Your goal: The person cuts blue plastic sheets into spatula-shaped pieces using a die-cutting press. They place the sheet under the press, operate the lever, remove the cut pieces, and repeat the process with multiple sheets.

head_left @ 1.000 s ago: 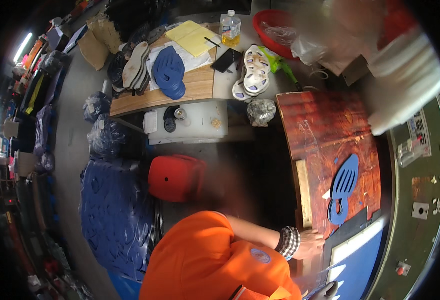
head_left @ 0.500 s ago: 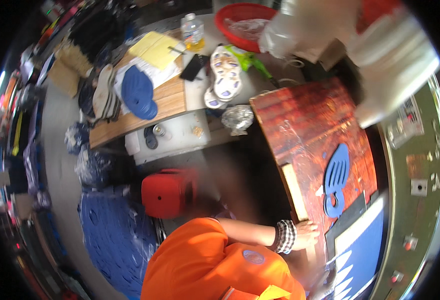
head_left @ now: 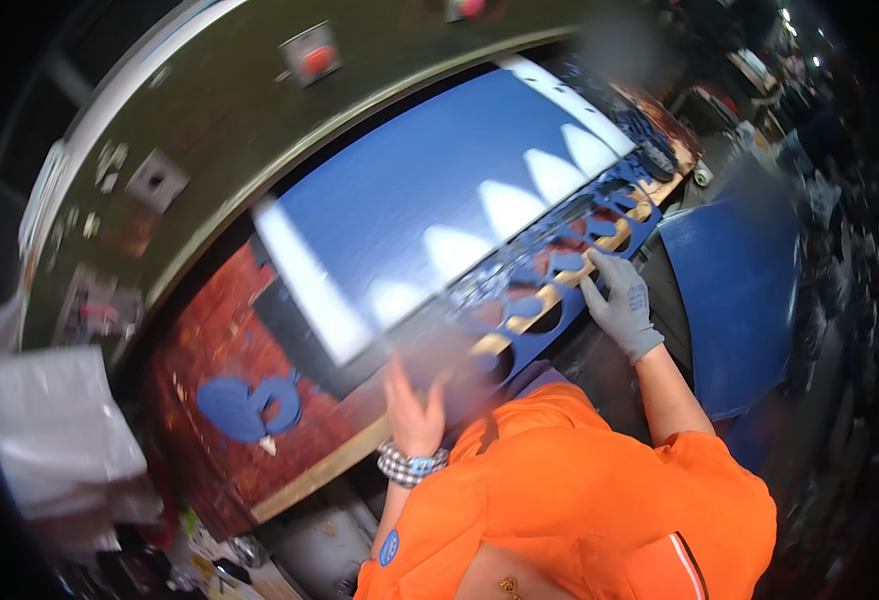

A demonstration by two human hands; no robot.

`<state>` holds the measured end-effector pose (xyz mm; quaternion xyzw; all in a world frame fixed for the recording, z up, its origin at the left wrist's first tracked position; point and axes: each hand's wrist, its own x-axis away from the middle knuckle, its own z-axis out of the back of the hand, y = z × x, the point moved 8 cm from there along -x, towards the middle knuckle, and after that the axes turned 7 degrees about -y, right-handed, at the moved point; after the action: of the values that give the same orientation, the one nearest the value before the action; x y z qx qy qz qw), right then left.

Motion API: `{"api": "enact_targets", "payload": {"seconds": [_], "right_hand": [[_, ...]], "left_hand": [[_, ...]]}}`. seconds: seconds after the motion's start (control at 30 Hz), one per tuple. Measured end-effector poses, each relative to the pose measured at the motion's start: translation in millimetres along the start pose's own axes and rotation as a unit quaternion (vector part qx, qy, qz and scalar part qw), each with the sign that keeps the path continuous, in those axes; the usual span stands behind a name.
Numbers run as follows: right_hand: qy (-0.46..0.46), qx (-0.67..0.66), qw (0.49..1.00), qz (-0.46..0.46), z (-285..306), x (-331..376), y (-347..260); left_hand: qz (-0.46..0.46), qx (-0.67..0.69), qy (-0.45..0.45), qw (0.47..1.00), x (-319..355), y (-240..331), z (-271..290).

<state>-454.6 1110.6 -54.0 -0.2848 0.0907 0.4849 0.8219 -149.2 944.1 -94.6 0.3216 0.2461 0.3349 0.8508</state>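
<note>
My bare left hand (head_left: 416, 415), with a checked band at the wrist, is above the near edge of the red-brown table, fingers apart and empty. My right hand (head_left: 620, 303), in a grey glove, reaches to a blue punched sheet strip (head_left: 535, 346) full of rounded holes. Its thumb and fingers are apart at the strip's near edge and appear to touch it. The strip lies along the table's front edge. Behind it a large blue sheet (head_left: 400, 190), with white pointed shapes and white end bands, lies under the machine. Blur hides the strip's left end.
Blue sole-shaped cut-outs (head_left: 245, 408) lie on the red-brown table (head_left: 210, 340) at left. A green machine beam (head_left: 220, 120) with a red button (head_left: 317, 60) spans the back. Large blue sheeting (head_left: 740, 290) stands at right. White plastic (head_left: 60, 430) hangs at far left.
My view has swung to the right, towards the machine. My left hand has come off the table edge, its fingers spread. My gloved right hand, blurred before, is now plain at the punched strip.
</note>
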Motion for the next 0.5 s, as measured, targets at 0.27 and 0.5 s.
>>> {"api": "enact_targets", "payload": {"seconds": [0.27, 0.5], "right_hand": [[0.063, 0.009, 0.99, -0.124, 15, -118, 244], [-0.183, -0.282, 0.907, -0.255, -59, -148, 288]], "left_hand": [[0.24, -0.222, 0.158, 0.932, -88, -37, 43], [0.351, -0.369, 0.185, 0.841, -142, -80, 51]]}}
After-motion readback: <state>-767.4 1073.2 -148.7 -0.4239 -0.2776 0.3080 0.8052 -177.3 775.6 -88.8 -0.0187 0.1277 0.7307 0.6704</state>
